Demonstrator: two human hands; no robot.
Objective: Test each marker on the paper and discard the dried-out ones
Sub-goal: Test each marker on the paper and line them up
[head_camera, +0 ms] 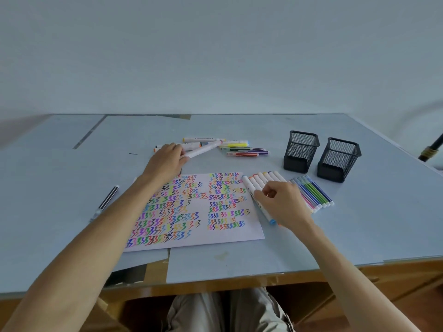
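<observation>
Reaching forward, left hand (pixel 167 159) fingers clamped on white marker (pixel 203 149); right hand (pixel 285 202) fingers curled on marker row (pixel 261 180).

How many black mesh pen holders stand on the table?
2. One mesh pen holder stands at the far right of the table; the other mesh pen holder stands just right of it, slightly nearer. None seems hidden.

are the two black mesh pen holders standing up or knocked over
Both upright. The left mesh holder and the right mesh holder sit on their solid bases, open rims facing up, beyond the thin markers.
</observation>
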